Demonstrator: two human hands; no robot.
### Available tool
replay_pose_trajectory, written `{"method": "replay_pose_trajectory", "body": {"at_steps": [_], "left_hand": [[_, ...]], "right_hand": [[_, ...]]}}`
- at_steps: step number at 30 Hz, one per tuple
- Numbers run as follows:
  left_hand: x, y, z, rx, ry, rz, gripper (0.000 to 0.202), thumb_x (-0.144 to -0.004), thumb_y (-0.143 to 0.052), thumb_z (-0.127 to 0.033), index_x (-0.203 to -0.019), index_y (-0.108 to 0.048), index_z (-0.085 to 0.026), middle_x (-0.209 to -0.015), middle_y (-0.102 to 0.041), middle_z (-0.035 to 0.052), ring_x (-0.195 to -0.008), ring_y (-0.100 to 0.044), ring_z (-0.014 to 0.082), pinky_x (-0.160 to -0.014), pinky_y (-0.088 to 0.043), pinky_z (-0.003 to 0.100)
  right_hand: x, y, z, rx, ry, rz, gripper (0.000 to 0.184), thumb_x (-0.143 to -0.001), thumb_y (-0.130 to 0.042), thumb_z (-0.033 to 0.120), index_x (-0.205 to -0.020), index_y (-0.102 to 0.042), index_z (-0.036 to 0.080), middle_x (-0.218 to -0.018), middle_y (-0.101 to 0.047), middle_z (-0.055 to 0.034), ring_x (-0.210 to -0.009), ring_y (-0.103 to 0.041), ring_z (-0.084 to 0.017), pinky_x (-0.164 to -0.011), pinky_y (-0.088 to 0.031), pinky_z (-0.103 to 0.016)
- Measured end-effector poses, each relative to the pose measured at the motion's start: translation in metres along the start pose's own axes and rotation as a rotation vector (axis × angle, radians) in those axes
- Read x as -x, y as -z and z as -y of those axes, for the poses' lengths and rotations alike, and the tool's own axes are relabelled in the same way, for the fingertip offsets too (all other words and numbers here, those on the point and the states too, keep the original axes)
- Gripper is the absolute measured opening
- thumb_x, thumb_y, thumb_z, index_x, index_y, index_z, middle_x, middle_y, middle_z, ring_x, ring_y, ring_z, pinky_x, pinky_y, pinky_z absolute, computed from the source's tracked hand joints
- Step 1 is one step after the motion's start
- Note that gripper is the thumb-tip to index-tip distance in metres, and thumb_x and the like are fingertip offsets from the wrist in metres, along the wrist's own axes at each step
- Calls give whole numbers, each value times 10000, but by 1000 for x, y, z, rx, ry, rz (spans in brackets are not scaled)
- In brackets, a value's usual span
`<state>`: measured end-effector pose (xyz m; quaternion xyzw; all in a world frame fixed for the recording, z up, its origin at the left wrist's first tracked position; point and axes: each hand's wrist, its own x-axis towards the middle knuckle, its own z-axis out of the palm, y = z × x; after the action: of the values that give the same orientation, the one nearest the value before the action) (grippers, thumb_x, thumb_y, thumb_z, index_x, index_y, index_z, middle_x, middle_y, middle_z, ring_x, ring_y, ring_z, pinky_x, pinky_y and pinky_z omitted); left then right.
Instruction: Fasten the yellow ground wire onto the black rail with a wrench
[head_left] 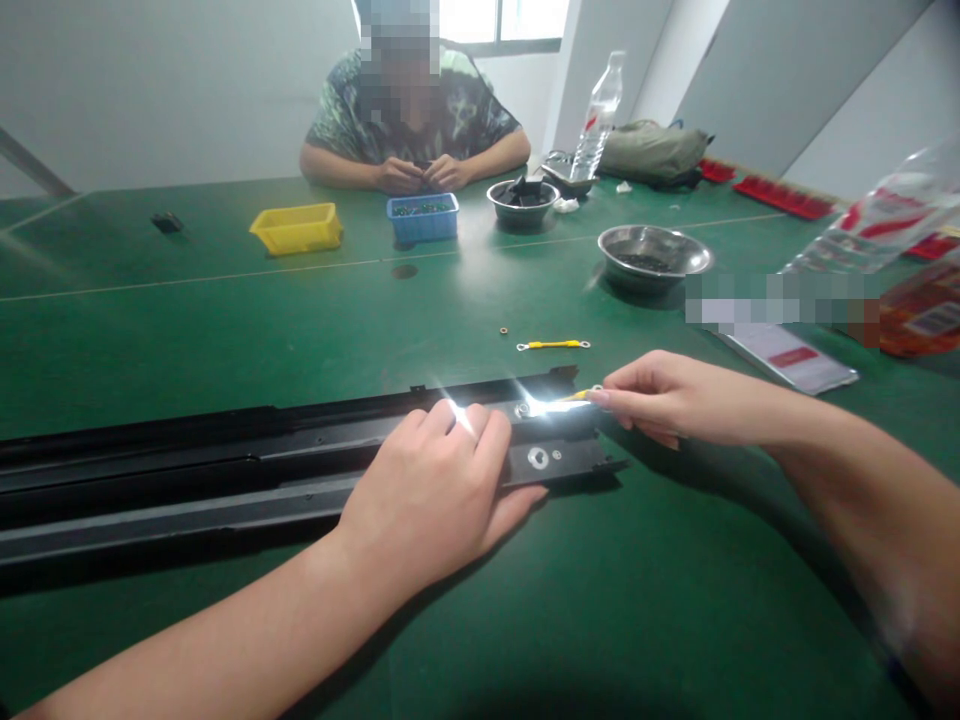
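Observation:
A long black metal rail [225, 470] lies across the green table [600, 600], its right end near the middle. My left hand [435, 490] rests curled over that end, fingers pressed on the rail. My right hand [667, 398] pinches one end of a short yellow wire with ring terminals [574, 398] and holds it against the rail's end, where glare hides the contact point. A second yellow wire [553, 345] and a small washer [503, 329] lie on the table just beyond.
Across the table sits another person [416, 130], hands together behind a blue bin [422, 217]. A yellow bin [298, 228], two metal bowls [654, 255] [523, 200], water bottles [598, 120] [877, 225], a bag [652, 150] and packets [795, 358] stand at the far right.

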<state>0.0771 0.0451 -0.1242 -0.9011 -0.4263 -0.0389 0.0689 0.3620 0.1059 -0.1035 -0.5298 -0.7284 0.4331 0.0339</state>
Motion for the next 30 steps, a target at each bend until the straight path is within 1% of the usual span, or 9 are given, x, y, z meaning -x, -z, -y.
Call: {"method": "replay_pose_trajectory", "body": {"at_steps": [6, 17, 21, 24, 25, 27, 30], "left_hand": [[0, -1, 0, -1, -2, -10, 497, -1005, -355, -630, -1099, -567, -191, -954, -606, 104, -893, -550, 313, -775, -470, 457], [0, -3, 1, -2, -1, -18, 508, -1005, -357, -630, -1132, -563, -184, -954, -611, 107, -895, -550, 311, -777, -468, 458], [0, -3, 0, 1, -1, -18, 517, -1007, -339, -636, -1121, -565, -185, -948, -607, 106, -892, -551, 307, -782, -469, 458], [0, -3, 0, -2, 1, -16, 512, -1004, -354, -636, -1123, -565, -185, -948, -606, 107, -894, -552, 307, -790, -470, 458], [1, -3, 0, -3, 1, -15, 510, -1003, -357, -636, -1119, -565, -185, -948, -605, 107, -894, -552, 308, -789, -470, 458], [1, -2, 0, -6, 2, -17, 505, -1001, -362, -636, -1109, -565, -186, -950, -604, 108, -898, -552, 311, -785, -471, 459], [1, -2, 0, -5, 1, -16, 496, -1002, -362, -633, -1099, -562, -189, -958, -603, 105, -900, -551, 312, -780, -471, 458]], "right_hand": [[1, 1, 0, 11, -35, 18, 506, -946, -571, 624, -676, -579, 196, -511, -564, -5, -467, -486, -142, -469, -353, -265], [4, 4, 1, 30, -34, 21, 553, -967, -519, 660, -663, -564, 200, -507, -570, -13, -468, -496, -144, -473, -361, -275], [2, 4, -1, 32, -22, 25, 568, -977, -511, 657, -650, -565, 196, -504, -578, -14, -467, -498, -138, -494, -363, -282], [0, 5, -4, -5, -22, 32, 558, -966, -535, 658, -656, -569, 195, -510, -578, -10, -466, -512, -139, -489, -352, -284], [0, 5, -6, -22, -28, 22, 554, -955, -554, 660, -654, -566, 195, -511, -575, -7, -462, -514, -139, -484, -349, -284], [-1, 5, -7, -53, -40, -49, 551, -929, -594, 666, -641, -558, 198, -508, -570, -3, -448, -513, -136, -478, -344, -286], [-2, 5, -5, -89, -33, -245, 553, -905, -623, 680, -620, -558, 210, -480, -561, -4, -429, -505, -138, -485, -342, -303]]}}
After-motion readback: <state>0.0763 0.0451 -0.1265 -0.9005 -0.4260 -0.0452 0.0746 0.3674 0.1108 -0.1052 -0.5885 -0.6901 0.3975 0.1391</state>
